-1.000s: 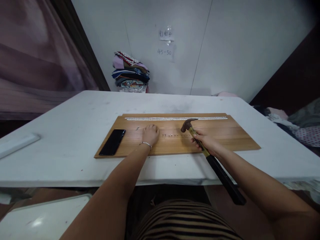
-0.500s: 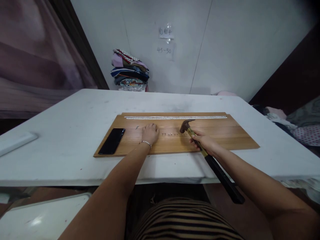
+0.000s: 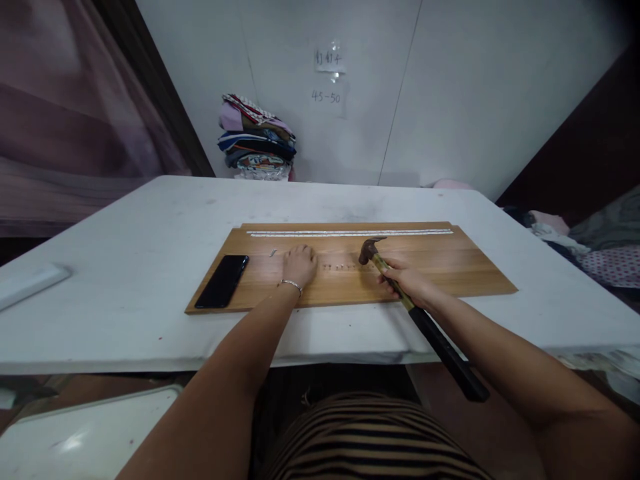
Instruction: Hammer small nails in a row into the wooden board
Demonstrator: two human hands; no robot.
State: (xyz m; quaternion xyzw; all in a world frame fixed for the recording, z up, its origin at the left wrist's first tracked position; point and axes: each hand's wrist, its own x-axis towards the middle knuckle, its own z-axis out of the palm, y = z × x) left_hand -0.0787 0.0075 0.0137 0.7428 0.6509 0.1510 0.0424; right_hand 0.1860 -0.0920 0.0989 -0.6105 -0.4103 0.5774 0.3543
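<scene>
My right hand [image 3: 406, 280] is wrapped round the handle of a claw hammer [image 3: 420, 317]. The hammer's brown head is raised above a wooden board [image 3: 450, 273], and its black grip extends past the board's near edge. Palm down, my left hand [image 3: 300, 265] rests on the board with its fingers close together; their tips are partly hidden. A row of several small nails [image 3: 340, 267] runs along the board between my hands, its right end near the hammer head. Left of my left hand lies a small grey metal piece [image 3: 273, 253], too small to make out.
A black phone [image 3: 223, 281] lies on the board's left end. Two white measuring strips [image 3: 350, 233] run along its far side. The board rests on a white-covered table [image 3: 125, 280]. Folded clothes [image 3: 257, 140] are stacked by the wall, and a white object [image 3: 33, 283] lies far left.
The whole view has shifted very slightly. Both hands, the hammer and the nails keep their places relative to the board.
</scene>
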